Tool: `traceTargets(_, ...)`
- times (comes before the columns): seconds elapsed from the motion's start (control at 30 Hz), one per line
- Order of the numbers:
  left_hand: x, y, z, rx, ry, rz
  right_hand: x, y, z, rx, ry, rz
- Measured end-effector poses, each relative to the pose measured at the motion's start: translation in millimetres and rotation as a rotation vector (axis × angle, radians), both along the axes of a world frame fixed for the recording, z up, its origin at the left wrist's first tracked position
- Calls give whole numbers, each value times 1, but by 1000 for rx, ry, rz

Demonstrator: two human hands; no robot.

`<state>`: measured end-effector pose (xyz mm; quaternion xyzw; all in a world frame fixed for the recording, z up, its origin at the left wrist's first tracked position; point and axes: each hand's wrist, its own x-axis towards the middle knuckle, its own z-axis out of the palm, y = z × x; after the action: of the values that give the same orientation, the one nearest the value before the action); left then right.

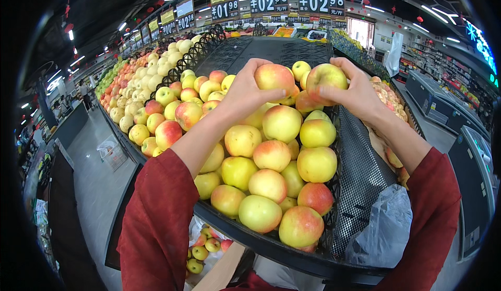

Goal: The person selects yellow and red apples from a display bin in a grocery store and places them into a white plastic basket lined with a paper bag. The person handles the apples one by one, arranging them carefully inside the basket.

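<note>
My left hand (252,85) grips a yellow-red apple (275,80), its thumb across the front. A greener apple (328,80) with a red blush is held in my right hand (354,89), thumb in front and fingers behind. Both hands are over the back part of a heap of yellow and red apples (282,123) on a sloping black display stand (266,248). The held apples are a short gap apart. My fingers behind them are mostly hidden.
A clear plastic bag (385,224) lies on black mesh matting (358,162) at the right. Below the stand's front edge, a cardboard box (221,265) holds more apples (200,252). Pale round fruit (156,77) fills the left section behind a black lattice divider (188,58). Price signs hang above.
</note>
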<state>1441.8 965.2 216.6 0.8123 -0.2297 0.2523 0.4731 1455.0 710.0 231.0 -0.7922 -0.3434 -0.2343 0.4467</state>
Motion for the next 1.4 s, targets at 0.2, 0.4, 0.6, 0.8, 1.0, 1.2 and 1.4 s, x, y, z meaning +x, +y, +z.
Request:
traceTargets(0.2, 25, -10, -9, 142, -126, -5, 5, 18, -2, -264, 16, -379)
traceTargets(0.4, 36, -11, -14, 240, -114, -127, 7, 26, -15, -571, -377, -450)
traceTargets(0.6, 43, -6, -10, 539, -144, -79, -2, 21, -11, -847, -584, -471)
traceTargets(0.8, 32, -17, 2, 834, -106, -28, 0, 12, -4, -831, -360, -489)
traceTargets(1.0, 28, -8, -10, 751, -242, 15, -17, 27, 6, -889, -276, -557)
traceTargets(1.2, 10, 3, -19, 730, -426, 150, -18, 32, -2, -839, -334, -683)
traceTargets(1.4, -67, 68, -21, 522, -655, 116, -32, 51, 22, -911, -234, -781)
